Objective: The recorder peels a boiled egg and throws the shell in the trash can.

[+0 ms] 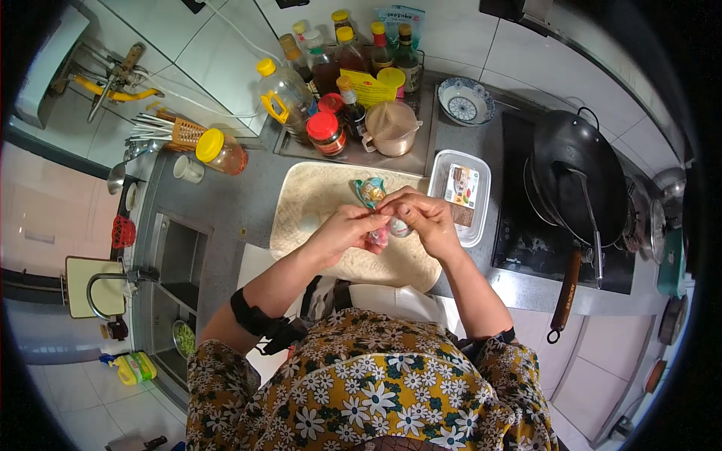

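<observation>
My left hand (351,230) holds a small pink plastic packet (378,236) above a pale, mottled cutting board (316,183). The fingertips of my right hand (427,217) meet my left fingers at the packet's upper end; the pinched edge is hidden between them. Just below my right thumb is a white rounded thing (400,228) with a red mark; whether it is held or lies on the board is unclear. Behind my hands, a teal wrapper (369,191) with something golden-brown in it rests on the board. A whitish egg-shaped thing (308,223) lies at the board's left.
Right of the board stands a clear plastic container (481,169) with a printed label. A black wok (586,146) sits on the cooktop (510,248), its handle jutting forward. Bottles and jars (326,135) line the back, beside a patterned bowl (466,101). The sink (179,248) is left.
</observation>
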Available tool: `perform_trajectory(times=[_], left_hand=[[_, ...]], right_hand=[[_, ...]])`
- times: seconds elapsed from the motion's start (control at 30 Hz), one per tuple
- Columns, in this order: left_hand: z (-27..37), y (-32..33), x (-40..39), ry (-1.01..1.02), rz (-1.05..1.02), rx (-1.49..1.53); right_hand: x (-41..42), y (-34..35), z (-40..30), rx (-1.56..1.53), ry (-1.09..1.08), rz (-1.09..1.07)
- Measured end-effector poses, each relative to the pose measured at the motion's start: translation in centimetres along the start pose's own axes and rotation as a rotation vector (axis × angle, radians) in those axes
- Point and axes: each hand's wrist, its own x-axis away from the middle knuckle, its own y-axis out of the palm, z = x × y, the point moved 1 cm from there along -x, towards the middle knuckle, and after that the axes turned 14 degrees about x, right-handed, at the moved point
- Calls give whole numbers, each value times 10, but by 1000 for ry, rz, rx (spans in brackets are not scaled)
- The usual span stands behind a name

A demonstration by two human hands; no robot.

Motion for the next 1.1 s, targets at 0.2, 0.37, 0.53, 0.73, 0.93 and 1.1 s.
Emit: perform_trajectory(times=[0.2,0.37,0.53,0.73,0.93,1.1], left_hand=[[-8,7,-5,120,-94,274],[-3,16,-7,194,-220,301],[-11,15,9,331,-198,-37],[-22,4,1,258,-170,-418],[-14,-2,-3,267,-41,-138],[-8,13,-7,285,-221,-206]], right_hand=[[-2,4,8,-608,218,207],[-3,1,11,-885,320,300],[-9,-23,21,-1167,452,602],[-11,-14,17,-913,253,434],[-8,-11,17,-640,12,71],[-14,2,15,-611,104,25]])
